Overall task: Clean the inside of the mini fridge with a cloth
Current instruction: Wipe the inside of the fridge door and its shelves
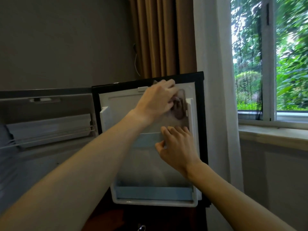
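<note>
One brownish cloth (177, 108) lies crumpled against the white door liner (120, 104).

The mini fridge door (150, 140) stands swung open in the middle, its inner side facing us, with the fridge's interior (48, 124) to its left. The left hand (158, 99) sits high on the door's inner panel, holding a cloth (178, 107) against it. The right hand (176, 147) rests just below, on the door's upper shelf (146, 139). A lower door shelf (153, 194) runs along the bottom. Curtains (166, 39) hang behind the door, and a window (270, 64) lies to the right.
</note>
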